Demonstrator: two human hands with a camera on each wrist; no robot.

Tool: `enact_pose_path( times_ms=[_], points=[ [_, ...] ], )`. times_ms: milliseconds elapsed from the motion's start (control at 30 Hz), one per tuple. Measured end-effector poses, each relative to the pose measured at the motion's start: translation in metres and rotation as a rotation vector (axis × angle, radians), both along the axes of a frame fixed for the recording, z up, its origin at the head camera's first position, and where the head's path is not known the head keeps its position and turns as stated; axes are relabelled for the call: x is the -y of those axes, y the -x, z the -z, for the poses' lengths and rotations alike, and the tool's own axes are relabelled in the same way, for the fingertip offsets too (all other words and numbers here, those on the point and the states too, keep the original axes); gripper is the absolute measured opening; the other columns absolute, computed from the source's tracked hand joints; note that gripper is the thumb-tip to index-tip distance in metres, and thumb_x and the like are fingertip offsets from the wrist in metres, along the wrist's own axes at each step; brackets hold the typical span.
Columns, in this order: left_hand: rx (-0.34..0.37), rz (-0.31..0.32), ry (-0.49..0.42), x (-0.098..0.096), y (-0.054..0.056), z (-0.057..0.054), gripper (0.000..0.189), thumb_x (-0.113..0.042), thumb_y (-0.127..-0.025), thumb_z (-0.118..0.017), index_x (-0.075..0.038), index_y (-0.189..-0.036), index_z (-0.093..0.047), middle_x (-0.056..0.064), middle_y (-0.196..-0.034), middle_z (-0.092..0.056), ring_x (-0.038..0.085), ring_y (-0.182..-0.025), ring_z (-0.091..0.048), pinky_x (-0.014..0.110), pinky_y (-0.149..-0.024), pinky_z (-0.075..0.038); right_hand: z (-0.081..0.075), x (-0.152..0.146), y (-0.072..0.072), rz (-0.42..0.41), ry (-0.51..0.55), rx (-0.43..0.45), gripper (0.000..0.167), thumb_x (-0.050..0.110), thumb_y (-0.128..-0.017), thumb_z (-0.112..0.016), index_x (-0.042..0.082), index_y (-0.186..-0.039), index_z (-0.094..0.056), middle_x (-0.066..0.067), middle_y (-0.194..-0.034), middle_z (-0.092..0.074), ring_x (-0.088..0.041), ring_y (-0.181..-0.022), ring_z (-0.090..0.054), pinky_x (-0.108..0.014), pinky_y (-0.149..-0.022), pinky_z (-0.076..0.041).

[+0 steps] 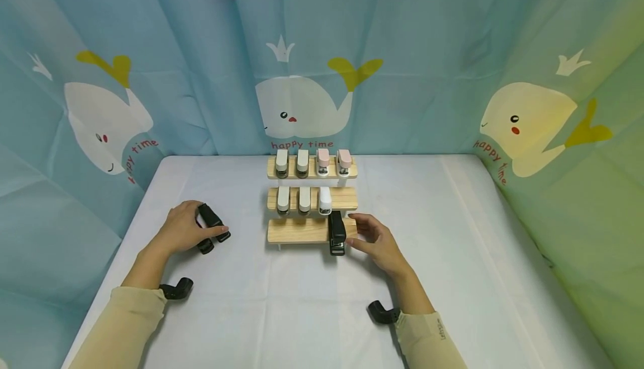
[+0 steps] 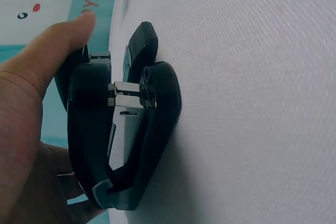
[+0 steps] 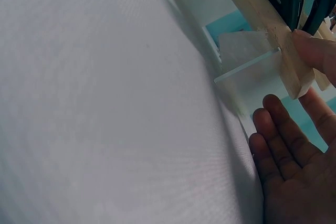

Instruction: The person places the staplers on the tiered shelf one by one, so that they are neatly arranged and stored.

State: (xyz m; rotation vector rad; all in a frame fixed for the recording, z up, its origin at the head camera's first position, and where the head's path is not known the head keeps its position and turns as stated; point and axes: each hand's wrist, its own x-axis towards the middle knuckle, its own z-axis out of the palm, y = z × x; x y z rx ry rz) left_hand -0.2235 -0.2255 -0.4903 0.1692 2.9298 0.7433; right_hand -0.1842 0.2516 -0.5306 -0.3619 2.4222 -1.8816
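Note:
Two black staplers stand side by side on the white tabletop at the left, and my left hand (image 1: 182,228) grips one of them. In the left wrist view, the thumb lies over the head of the farther stapler (image 2: 143,40), and the fingers curve behind the nearer stapler (image 2: 89,114). Another black stapler (image 1: 337,232) sits on the bottom tier of a wooden rack (image 1: 297,231). My right hand (image 1: 379,246) is at the right end of that tier, thumb at its front edge beside the stapler, other fingers loosely spread.
On the rack's middle tier stand two grey-white staplers (image 1: 284,198) and a white stapler (image 1: 325,198). The top tier carries two greyish staplers (image 1: 282,162) and two pink ones (image 1: 323,161). A blue whale-print curtain (image 1: 201,50) hangs behind the white tabletop (image 1: 282,313).

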Motion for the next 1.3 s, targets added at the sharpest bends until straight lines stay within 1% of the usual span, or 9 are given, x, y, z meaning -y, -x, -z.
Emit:
enact_pose_path(
  times_ms=[133, 400, 667, 800, 900, 1067, 1233, 1300],
  points=[
    [0.007, -0.007, 0.002, 0.0, 0.001, 0.002, 0.109, -0.067, -0.081, -0.078, 0.012, -0.147, -0.041, 0.035, -0.15, -0.044, 0.056, -0.139, -0.037, 0.068, -0.114, -0.032, 0.001, 0.0, 0.001, 0.002, -0.003, -0.004, 0.057, 0.007, -0.088, -0.082, 0.007, -0.14, -0.059, -0.017, -0.134, -0.064, -0.017, -0.118, -0.062, -0.022, -0.1, -0.048],
    [-0.007, -0.023, -0.023, -0.001, 0.001, 0.006, 0.109, -0.064, -0.081, -0.079, 0.014, -0.147, -0.041, 0.037, -0.148, -0.045, 0.057, -0.136, -0.039, 0.068, -0.112, -0.035, 0.0, 0.0, -0.001, 0.0, -0.007, 0.003, 0.057, 0.007, -0.087, -0.083, 0.01, -0.139, -0.06, -0.016, -0.134, -0.064, -0.019, -0.12, -0.062, -0.023, -0.101, -0.048],
    [-0.019, -0.035, -0.038, -0.001, 0.0, 0.009, 0.11, -0.064, -0.082, -0.079, 0.015, -0.148, -0.039, 0.038, -0.147, -0.045, 0.055, -0.132, -0.041, 0.066, -0.11, -0.038, 0.001, 0.0, 0.0, 0.003, -0.007, 0.004, 0.057, 0.009, -0.087, -0.083, 0.01, -0.139, -0.06, -0.015, -0.134, -0.064, -0.022, -0.121, -0.061, -0.024, -0.101, -0.049],
    [-0.015, -0.038, -0.038, -0.002, -0.001, 0.011, 0.112, -0.065, -0.081, -0.078, 0.014, -0.149, -0.038, 0.038, -0.148, -0.044, 0.055, -0.134, -0.041, 0.066, -0.11, -0.038, 0.001, 0.001, 0.0, 0.007, -0.009, 0.012, 0.057, 0.009, -0.087, -0.084, 0.011, -0.139, -0.061, -0.014, -0.134, -0.064, -0.023, -0.121, -0.061, -0.024, -0.101, -0.049],
    [-0.008, -0.043, -0.041, -0.003, -0.001, 0.011, 0.113, -0.066, -0.081, -0.079, 0.013, -0.15, -0.037, 0.037, -0.15, -0.043, 0.056, -0.137, -0.04, 0.067, -0.112, -0.037, 0.0, 0.001, 0.0, 0.004, -0.004, 0.011, 0.056, 0.008, -0.088, -0.082, 0.009, -0.139, -0.06, -0.015, -0.135, -0.063, -0.024, -0.122, -0.06, -0.026, -0.103, -0.048],
    [0.001, -0.054, -0.049, -0.004, -0.001, 0.01, 0.116, -0.069, -0.08, -0.078, 0.01, -0.153, -0.035, 0.037, -0.152, -0.042, 0.059, -0.141, -0.036, 0.069, -0.112, -0.037, -0.003, 0.002, -0.001, 0.002, 0.006, 0.01, 0.055, 0.007, -0.088, -0.08, 0.006, -0.14, -0.06, -0.017, -0.136, -0.062, -0.027, -0.122, -0.059, -0.033, -0.105, -0.047],
    [0.009, -0.058, -0.063, -0.006, -0.002, 0.006, 0.116, -0.071, -0.081, -0.076, 0.008, -0.155, -0.033, 0.035, -0.154, -0.041, 0.056, -0.142, -0.037, 0.068, -0.112, -0.037, -0.004, 0.001, -0.001, 0.005, -0.003, 0.007, 0.056, 0.007, -0.088, -0.081, 0.007, -0.139, -0.06, -0.017, -0.136, -0.063, -0.03, -0.123, -0.059, -0.036, -0.106, -0.047],
    [0.008, -0.058, -0.073, -0.008, -0.003, 0.004, 0.115, -0.069, -0.081, -0.077, 0.008, -0.155, -0.033, 0.035, -0.154, -0.041, 0.055, -0.141, -0.039, 0.067, -0.112, -0.037, -0.004, 0.001, -0.002, 0.003, -0.004, 0.005, 0.056, 0.007, -0.088, -0.081, 0.007, -0.14, -0.06, -0.017, -0.136, -0.063, -0.031, -0.123, -0.059, -0.038, -0.107, -0.047]
  ],
)
